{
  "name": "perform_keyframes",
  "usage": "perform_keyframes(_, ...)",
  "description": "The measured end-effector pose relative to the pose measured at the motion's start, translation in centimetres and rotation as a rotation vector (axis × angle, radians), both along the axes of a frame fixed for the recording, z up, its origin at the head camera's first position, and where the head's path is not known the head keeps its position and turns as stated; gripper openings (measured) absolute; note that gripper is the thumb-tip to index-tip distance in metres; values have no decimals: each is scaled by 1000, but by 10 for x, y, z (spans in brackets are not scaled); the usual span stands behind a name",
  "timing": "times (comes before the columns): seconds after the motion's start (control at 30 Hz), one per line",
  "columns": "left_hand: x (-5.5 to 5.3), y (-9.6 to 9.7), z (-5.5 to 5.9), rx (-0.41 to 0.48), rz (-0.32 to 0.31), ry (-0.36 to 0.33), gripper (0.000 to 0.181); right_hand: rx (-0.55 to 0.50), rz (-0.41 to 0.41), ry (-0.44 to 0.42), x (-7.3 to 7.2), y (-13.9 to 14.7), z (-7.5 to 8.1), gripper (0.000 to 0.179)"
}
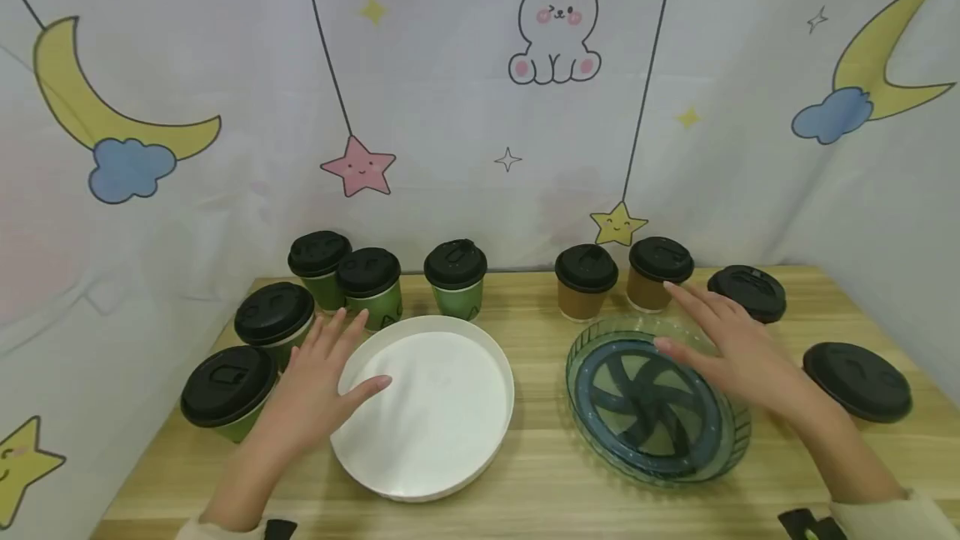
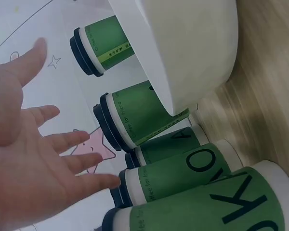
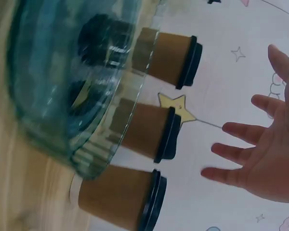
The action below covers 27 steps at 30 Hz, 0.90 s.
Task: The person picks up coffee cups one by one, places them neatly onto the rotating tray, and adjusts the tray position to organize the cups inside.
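My left hand (image 1: 318, 390) is held with fingers spread above the left edge of a white round tray (image 1: 431, 415); nothing is in it. In the left wrist view, the same hand (image 2: 43, 159) is apart from the green paper cups (image 2: 183, 197) with black lids. Over the right part of a clear glass dish (image 1: 648, 407) with a blue swirl pattern hovers my right hand (image 1: 738, 348), fingers extended, holding nothing. The right wrist view shows this hand (image 3: 265, 149) apart from the dish and from the brown paper cups (image 3: 120, 192).
Several green lidded cups (image 1: 456, 298) stand left of and behind the tray. Several brown lidded cups (image 1: 581, 298) stand behind and right of the glass dish, some partly hidden by my right hand. A white cloth (image 1: 450, 107) with printed drawings hangs behind the wooden table (image 1: 536, 440).
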<state>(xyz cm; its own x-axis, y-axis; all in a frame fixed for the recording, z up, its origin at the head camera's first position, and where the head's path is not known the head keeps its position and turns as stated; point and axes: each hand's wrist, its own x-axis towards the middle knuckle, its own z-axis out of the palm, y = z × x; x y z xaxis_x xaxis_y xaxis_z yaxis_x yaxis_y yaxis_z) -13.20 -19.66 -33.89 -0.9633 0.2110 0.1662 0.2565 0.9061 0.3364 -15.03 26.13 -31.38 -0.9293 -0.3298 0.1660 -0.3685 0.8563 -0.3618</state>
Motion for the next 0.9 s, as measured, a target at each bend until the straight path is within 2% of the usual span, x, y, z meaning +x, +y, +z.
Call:
perform_keyframes(0.17, 3, -6, 0, 118, -51, -37, 78, -219, 74, -120, -5, -18, 11, 66)
perform_keyframes(0.37, 6, -10, 0, 169, -59, -62, 73, -346, 139, -232, -16, -53, 11, 57)
perform_keyframes(0.43, 8, -12, -1, 184, -45, -71, 73, -383, 149, -272, -19, -66, 8, 55)
perform_keyframes(0.57, 9, -14, -4, 213, -18, -96, 73, -523, 169, -392, -22, -92, -2, 51)
perform_keyframes(0.73, 10, -15, -7, 227, 6, -109, 73, -661, 162, -509, -24, -120, -20, 46)
perform_keyframes(0.9, 11, -14, -10, 222, 18, -111, 72, -727, 95, -566, -26, -140, -37, 40)
